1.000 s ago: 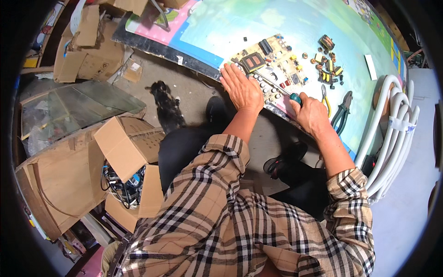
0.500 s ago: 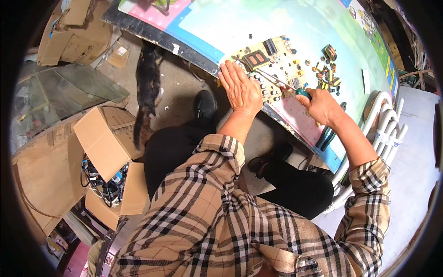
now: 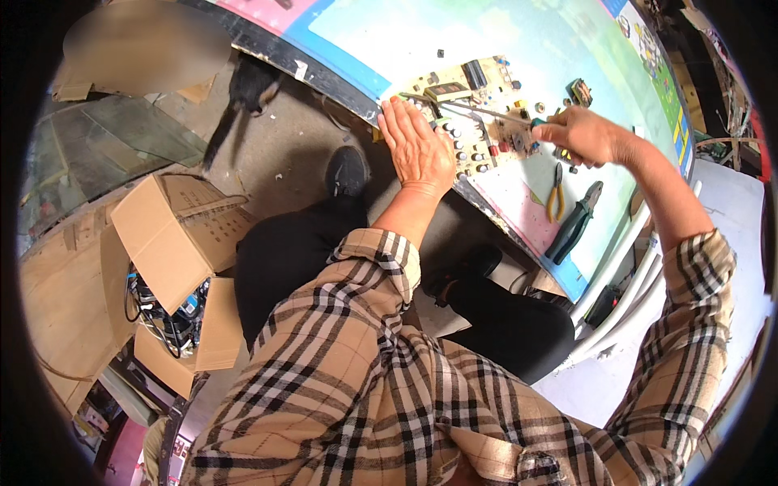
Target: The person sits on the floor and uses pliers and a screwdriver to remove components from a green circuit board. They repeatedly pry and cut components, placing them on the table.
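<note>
My left hand (image 3: 417, 146) lies with its fingers stretched out on the left edge of a tan circuit board (image 3: 497, 74). Closed around a screwdriver (image 3: 486, 112), my right hand (image 3: 582, 136) mostly covers its green handle. The long metal shaft runs leftward across the board, against a flat rectangular transformer (image 3: 447, 91) that sits tilted, its near side raised. Whether the transformer is still attached cannot be seen. Black-and-white capacitors (image 3: 459, 146) stand along the board's near side.
Pliers with orange handles (image 3: 556, 198) and pliers with dark green handles (image 3: 575, 227) lie right of the board. Loose components (image 3: 579, 91) are partly behind my right hand. White tubes (image 3: 620, 304) lean by the table; an open carton of cables (image 3: 166, 316) stands left. A dark cat (image 3: 243, 93) is on the floor.
My right hand has moved right and up with the screwdriver, uncovering the pliers. The transformer has tilted up. My left hand stays on the board. The cat has moved farther off.
</note>
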Demonstrator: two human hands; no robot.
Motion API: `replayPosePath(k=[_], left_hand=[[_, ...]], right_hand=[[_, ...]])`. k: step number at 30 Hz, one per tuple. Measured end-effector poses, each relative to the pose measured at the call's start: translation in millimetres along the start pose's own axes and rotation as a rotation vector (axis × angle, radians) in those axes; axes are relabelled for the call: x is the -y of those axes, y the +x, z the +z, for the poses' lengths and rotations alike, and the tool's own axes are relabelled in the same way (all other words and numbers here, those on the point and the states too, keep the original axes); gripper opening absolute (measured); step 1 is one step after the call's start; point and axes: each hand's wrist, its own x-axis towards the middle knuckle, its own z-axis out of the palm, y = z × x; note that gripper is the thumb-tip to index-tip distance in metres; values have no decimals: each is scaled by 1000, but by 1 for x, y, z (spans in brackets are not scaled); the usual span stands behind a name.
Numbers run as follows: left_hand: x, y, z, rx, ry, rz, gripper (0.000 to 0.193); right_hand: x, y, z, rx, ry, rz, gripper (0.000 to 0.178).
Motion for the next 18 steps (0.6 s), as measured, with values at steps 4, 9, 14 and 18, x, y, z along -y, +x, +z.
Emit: replayPosePath(k=[4,9,14,18], left_hand=[[-1,-2,0,4,-11,-20,66],[-5,2,-2,3,-48,-43,66],[-2,1,0,32,-53,-107,69],[-1,-2,-1,37,-45,-117,66]], right_hand=[[10,-8,-7,57,55,44,56],[-28,1,79,-301,0,-265,53],[-13,-4,182,-602,176,-191,28],[2,1,240,-748,339,-168,25]])
